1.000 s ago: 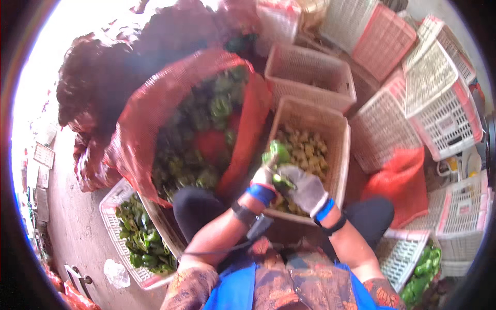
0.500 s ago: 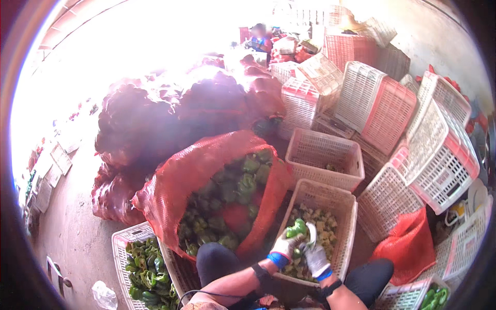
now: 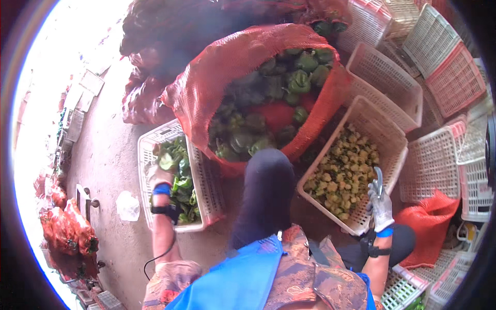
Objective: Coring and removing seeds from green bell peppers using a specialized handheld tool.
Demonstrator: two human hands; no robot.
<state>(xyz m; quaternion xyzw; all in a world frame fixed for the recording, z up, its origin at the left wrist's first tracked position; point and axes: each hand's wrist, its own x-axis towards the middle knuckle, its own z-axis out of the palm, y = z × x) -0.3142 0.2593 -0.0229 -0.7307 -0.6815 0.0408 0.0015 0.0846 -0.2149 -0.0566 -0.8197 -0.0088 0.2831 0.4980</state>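
Over the pepper crate (image 3: 160, 133), left hand (image 3: 158, 176): gloved, reaching down with its fingers beside a pale green pepper (image 3: 166, 161); gripping it or letting it go, cannot tell.
Right hand (image 3: 381, 207): gloved, fingers closed round a curved tool (image 3: 379, 182), tip pointing away from the body; it overlaps the near right wall of the piece crate (image 3: 381, 118), contact with the wall unclear.
Change of hands: half a second ago both met over the piece crate around a green pepper; now they are well apart, left out at the pepper crate, right back by the other rim.
Meaning for the work: the two-handed handling of one pepper looks broken off at this moment; whether the pale one is that same pepper, cannot tell.
Pale green pepper: at the far end of the pepper crate, lighter than its neighbours, smooth and glossy; partly hidden by the glove.
Cut peppers (image 3: 184, 187): heaped below and beside the hand, mid to dark green, shiny, several seemingly opened.
Pale pieces (image 3: 347, 170): small, knobbly, yellow-green, spread across the piece crate; probably cores.
Red mesh bag (image 3: 206, 77): wide open beyond the knee (image 3: 266, 194), holding whole dark green peppers (image 3: 298, 81).
Floor left: crumpled white plastic (image 3: 127, 205).
Far right: stacked crates (image 3: 457, 80), red sack (image 3: 434, 227).
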